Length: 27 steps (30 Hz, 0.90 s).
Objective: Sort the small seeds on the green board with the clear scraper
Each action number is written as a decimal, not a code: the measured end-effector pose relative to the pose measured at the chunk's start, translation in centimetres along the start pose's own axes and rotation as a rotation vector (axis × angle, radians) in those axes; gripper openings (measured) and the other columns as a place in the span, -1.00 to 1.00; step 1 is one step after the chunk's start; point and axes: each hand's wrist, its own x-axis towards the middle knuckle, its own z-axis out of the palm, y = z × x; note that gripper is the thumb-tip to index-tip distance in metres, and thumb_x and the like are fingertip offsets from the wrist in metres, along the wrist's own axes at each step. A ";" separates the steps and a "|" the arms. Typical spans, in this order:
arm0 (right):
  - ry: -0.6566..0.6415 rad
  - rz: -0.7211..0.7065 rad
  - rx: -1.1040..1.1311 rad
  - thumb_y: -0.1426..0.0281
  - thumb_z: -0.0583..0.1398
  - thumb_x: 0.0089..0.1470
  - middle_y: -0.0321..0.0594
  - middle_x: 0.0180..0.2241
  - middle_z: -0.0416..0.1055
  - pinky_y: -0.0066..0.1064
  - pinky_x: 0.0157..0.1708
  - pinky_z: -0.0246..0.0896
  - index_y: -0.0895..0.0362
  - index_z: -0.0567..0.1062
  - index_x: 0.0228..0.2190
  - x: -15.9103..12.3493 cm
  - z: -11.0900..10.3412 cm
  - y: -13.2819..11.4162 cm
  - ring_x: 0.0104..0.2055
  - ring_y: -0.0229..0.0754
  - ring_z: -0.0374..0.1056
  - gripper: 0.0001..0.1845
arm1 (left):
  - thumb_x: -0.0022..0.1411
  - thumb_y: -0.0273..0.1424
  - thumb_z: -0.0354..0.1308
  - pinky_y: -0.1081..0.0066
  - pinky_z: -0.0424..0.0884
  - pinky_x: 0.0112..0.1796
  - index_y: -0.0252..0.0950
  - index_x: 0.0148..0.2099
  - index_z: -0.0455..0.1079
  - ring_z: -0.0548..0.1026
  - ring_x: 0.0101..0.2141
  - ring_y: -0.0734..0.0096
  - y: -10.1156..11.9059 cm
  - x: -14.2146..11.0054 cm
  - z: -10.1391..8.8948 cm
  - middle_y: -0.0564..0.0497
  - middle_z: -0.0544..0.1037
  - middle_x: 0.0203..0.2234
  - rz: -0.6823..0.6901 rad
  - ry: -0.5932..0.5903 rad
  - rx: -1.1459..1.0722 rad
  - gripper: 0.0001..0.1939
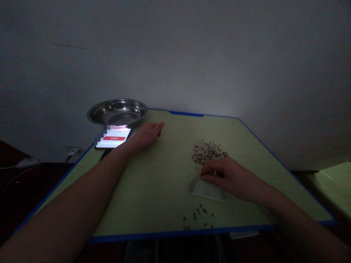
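Observation:
My right hand (229, 179) is over the middle right of the table, its thumb and fingers drawn together in a pinch. Whatever may be between the fingertips is too small to make out. Under those fingertips lies a clear half-round protractor (208, 190), its top edge partly covered by the hand. Just beyond is a heap of pale grains mixed with dark seeds (207, 151). Several loose dark seeds (199, 212) are scattered on the near side of the protractor. My left hand (148, 134) rests on the table at the left, fingers curled and closed, apart from the heap.
A wide steel basin (117, 113) stands at the back left corner. In front of it lies a phone (113, 138) with a lit screen, beside my left wrist. The yellow-green tabletop (153, 197) has a blue edge (164, 236) and meets a grey wall (175, 58).

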 end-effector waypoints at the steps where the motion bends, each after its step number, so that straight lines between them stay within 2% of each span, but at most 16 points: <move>1: -0.007 0.005 0.013 0.38 0.17 0.09 -0.31 -0.48 0.48 -0.50 -0.49 0.11 0.13 0.56 -0.39 -0.1 0.3 0.0 -0.49 -0.34 0.30 -0.84 | 0.21 -0.06 -0.19 0.40 0.12 -0.50 -0.24 -0.57 0.17 0.22 -0.59 0.41 0.0 0.0 0.0 0.10 0.22 -0.71 0.001 0.005 -0.003 -0.55; 9: -0.092 -0.007 0.098 0.33 0.19 0.08 -0.36 -0.47 0.51 -0.53 -0.47 0.15 0.08 0.58 -0.37 -0.5 2.1 -1.9 -0.47 -0.35 0.35 -0.85 | 0.21 -0.06 -0.20 0.38 0.13 -0.48 -0.24 -0.56 0.18 0.22 -0.61 0.42 -0.4 0.4 0.1 0.10 0.24 -0.69 -0.002 0.001 0.014 -0.54; 18: -0.147 0.007 0.122 0.34 0.18 0.09 -0.35 -0.43 0.53 -0.51 -0.43 0.16 0.08 0.58 -0.35 -1.4 2.2 -2.5 -0.43 -0.33 0.37 -0.84 | 0.20 -0.03 -0.19 0.39 0.13 -0.49 -0.25 -0.54 0.20 0.22 -0.59 0.42 -0.7 0.4 0.2 0.09 0.27 -0.67 0.006 -0.004 -0.017 -0.54; 24: -0.073 -0.021 0.085 0.33 0.17 0.10 -0.33 -0.47 0.51 -0.50 -0.46 0.12 0.09 0.58 -0.36 -0.8 1.0 -2.7 -0.48 -0.34 0.32 -0.82 | 0.20 -0.02 -0.18 0.40 0.11 -0.50 -0.24 -0.55 0.19 0.22 -0.60 0.43 -0.4 0.2 0.1 0.10 0.25 -0.68 -0.009 0.006 -0.017 -0.53; 27: -0.052 -0.071 0.043 0.35 0.17 0.10 -0.32 -0.47 0.51 -0.49 -0.45 0.11 0.10 0.58 -0.36 0.0 1.3 -3.0 -0.47 -0.33 0.32 -0.83 | 0.20 -0.03 -0.18 0.40 0.12 -0.50 -0.24 -0.55 0.20 0.22 -0.60 0.42 -0.3 0.1 0.1 0.10 0.25 -0.68 -0.016 0.007 -0.015 -0.54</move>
